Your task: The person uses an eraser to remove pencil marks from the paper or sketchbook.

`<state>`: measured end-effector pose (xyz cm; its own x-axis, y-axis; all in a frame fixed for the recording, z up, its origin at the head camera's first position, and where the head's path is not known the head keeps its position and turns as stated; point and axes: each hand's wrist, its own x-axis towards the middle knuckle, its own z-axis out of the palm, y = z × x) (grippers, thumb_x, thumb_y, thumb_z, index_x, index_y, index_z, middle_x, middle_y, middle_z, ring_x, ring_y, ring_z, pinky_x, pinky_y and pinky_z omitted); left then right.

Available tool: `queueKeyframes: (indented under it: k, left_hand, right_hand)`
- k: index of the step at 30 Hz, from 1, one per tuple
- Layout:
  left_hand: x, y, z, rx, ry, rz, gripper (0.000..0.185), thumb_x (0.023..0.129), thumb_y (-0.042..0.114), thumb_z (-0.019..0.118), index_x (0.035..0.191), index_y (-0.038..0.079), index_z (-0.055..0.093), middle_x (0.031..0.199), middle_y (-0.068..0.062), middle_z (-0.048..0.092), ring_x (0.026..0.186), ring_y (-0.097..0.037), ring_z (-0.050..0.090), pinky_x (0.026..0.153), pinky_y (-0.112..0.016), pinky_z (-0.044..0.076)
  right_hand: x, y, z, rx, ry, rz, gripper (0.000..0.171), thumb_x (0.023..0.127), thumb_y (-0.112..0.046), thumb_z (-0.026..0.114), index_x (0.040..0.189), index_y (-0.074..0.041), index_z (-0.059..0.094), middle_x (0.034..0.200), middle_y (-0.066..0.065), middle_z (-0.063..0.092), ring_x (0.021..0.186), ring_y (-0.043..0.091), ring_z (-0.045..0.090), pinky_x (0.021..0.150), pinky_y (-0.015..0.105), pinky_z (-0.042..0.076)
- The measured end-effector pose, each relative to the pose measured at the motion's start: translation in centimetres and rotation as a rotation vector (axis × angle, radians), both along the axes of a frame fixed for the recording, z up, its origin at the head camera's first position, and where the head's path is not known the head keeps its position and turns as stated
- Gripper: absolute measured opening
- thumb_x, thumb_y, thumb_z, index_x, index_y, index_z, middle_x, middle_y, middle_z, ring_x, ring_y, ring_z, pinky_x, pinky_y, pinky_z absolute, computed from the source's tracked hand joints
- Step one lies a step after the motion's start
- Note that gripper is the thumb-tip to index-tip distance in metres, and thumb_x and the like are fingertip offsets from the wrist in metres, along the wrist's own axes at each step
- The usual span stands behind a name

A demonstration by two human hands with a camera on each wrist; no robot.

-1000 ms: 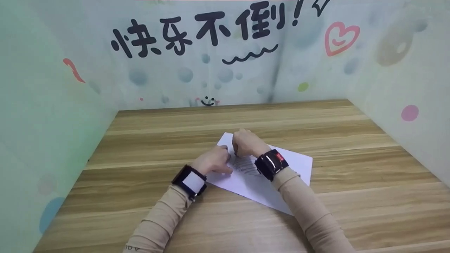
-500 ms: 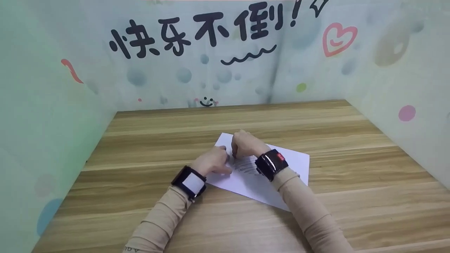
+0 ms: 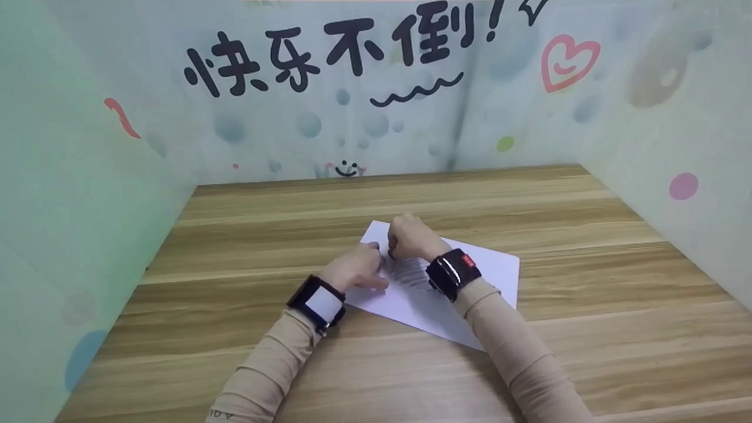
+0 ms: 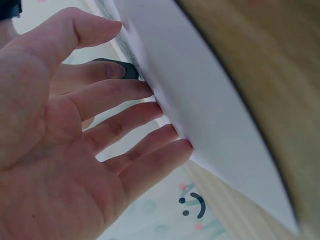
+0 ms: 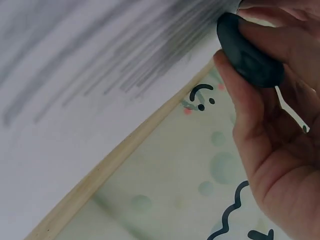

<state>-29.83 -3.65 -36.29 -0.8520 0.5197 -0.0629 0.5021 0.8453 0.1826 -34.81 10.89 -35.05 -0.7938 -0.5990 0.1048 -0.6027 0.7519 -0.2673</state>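
Looks like mid-erase: left hand point(image 3: 357, 269) lies flat, fingers straight, pinning the paper point(image 3: 482, 276) on the table point(image 3: 587, 329), right hand point(image 3: 411, 238) pinches a dark eraser point(image 5: 247, 52) against the pencil marks point(image 5: 150, 65), so the next rub probably needs steady pressure.

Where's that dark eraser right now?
The dark eraser is pinched in the right hand, pressed to the pencil scribbles on the white paper mid-table; the left hand presses the sheet just beside it.
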Motion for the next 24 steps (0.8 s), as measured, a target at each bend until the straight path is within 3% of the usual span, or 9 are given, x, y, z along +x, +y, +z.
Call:
queueKeyframes:
  k: [3,10,16,20,24]
  left_hand:
    - [0.08,0.01,0.02,0.006,0.006,-0.009,0.025,0.075,0.020,0.071,0.071,-0.004,0.065,0.094,-0.016,0.059,0.074,-0.021,0.049,0.072,-0.037,0.051]
    - [0.15,0.11,0.07,0.018,0.004,0.002,0.025,0.074,0.019,0.070,0.072,-0.006,0.067,0.093,-0.015,0.058,0.073,-0.020,0.048,0.069,-0.036,0.051]
    - [0.16,0.31,0.12,0.010,-0.017,-0.002,0.025,0.075,0.019,0.071,0.073,-0.005,0.067,0.096,-0.015,0.058,0.077,-0.020,0.049,0.074,-0.036,0.052]
    - [0.27,0.28,0.17,0.005,-0.016,0.005,0.024,0.075,0.020,0.071,0.073,-0.004,0.068,0.096,-0.014,0.058,0.076,-0.020,0.049,0.073,-0.036,0.051]
    - [0.35,0.18,0.24,0.002,-0.012,0.009,0.025,0.075,0.020,0.071,0.072,-0.004,0.067,0.097,-0.015,0.058,0.076,-0.021,0.050,0.074,-0.037,0.052]
  right_hand:
    - [0.05,0.02,0.09,0.012,-0.033,0.005,0.011,0.062,0.003,0.074,0.070,-0.004,0.076,0.072,0.009,0.073,0.061,0.015,0.059,0.057,0.027,0.052]
    - [0.09,-0.05,-0.08,-0.017,-0.013,0.020,0.010,0.062,0.001,0.073,0.069,-0.004,0.076,0.070,0.008,0.073,0.064,0.018,0.063,0.058,0.029,0.053]
    - [0.13,0.01,-0.05,-0.005,-0.003,0.027,0.011,0.061,0.002,0.072,0.069,-0.005,0.076,0.069,0.007,0.073,0.069,0.016,0.054,0.059,0.023,0.044]
    - [0.22,-0.23,0.18,0.011,-0.037,0.034,0.013,0.059,0.005,0.072,0.068,-0.004,0.075,0.068,0.008,0.073,0.059,0.013,0.056,0.052,0.021,0.046]
    - [0.16,-0.22,0.14,0.006,-0.007,0.038,0.009,0.060,0.003,0.073,0.066,-0.003,0.075,0.066,0.008,0.072,0.054,0.009,0.052,0.049,0.018,0.042]
